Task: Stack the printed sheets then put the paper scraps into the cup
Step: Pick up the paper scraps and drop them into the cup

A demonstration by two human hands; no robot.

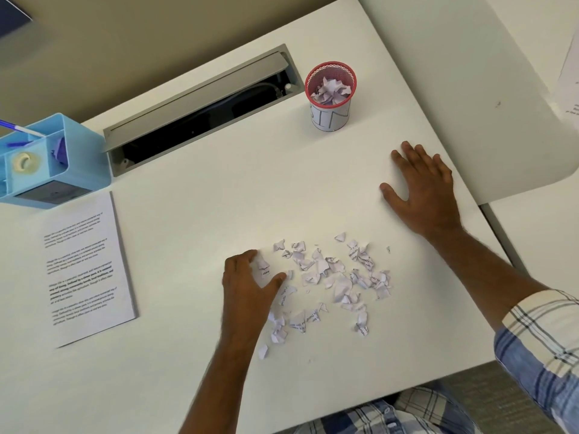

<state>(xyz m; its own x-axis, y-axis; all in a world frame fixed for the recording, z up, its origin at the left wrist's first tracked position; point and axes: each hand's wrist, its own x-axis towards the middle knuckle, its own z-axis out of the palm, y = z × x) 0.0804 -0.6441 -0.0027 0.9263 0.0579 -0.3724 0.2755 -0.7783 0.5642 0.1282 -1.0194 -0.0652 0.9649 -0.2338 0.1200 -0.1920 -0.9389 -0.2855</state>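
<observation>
A neat stack of printed sheets (84, 270) lies at the left of the white desk (219, 214). A red-rimmed mesh cup (331, 95) wrapped in white paper stands at the back and holds crumpled scraps. Many torn paper scraps (332, 277) are scattered near the front middle of the desk. My left hand (250, 283) is at the left edge of the pile, fingers and thumb curled round a few scraps. My right hand (423, 189) rests flat on the bare desk, fingers spread, to the right and behind the pile.
A light blue desk organiser (53, 161) with tape and a pen stands at the back left. An open cable tray (200, 120) is set into the desk behind the scraps. A second desk (470, 89) with a sheet adjoins on the right.
</observation>
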